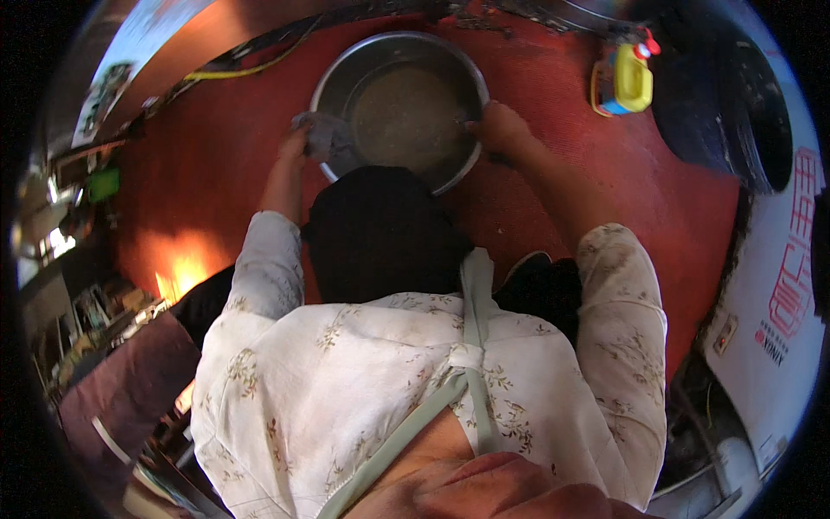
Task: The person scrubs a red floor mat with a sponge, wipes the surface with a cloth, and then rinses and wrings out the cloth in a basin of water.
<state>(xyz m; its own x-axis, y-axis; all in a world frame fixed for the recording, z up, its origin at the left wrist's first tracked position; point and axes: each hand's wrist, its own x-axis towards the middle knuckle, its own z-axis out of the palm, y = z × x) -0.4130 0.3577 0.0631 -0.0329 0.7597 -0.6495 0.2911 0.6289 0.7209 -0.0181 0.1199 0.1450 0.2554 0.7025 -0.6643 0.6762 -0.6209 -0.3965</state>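
A large round metal basin (337, 71) lies before me over the red floor, with murky brownish liquid (408, 117) in it. My right hand (502, 130) is closed at its right rim. My left hand (295, 144) is at the left rim with a grey cloth (329, 137), which hangs over the rim into the basin. The left fingers are partly covered by the cloth. A rounded black shape (389, 233), apparently my clothed knee, hides the basin's near edge. Whether the basin's bottom touches the floor is hard to tell.
A yellow jug with a red cap (632, 78) stands on the red floor (648, 188) at the right. Beside it is a large dark drum (700, 97). A white appliance (746, 350) bearing writing is farther right. A yellow hose (220, 74) lies at the upper left.
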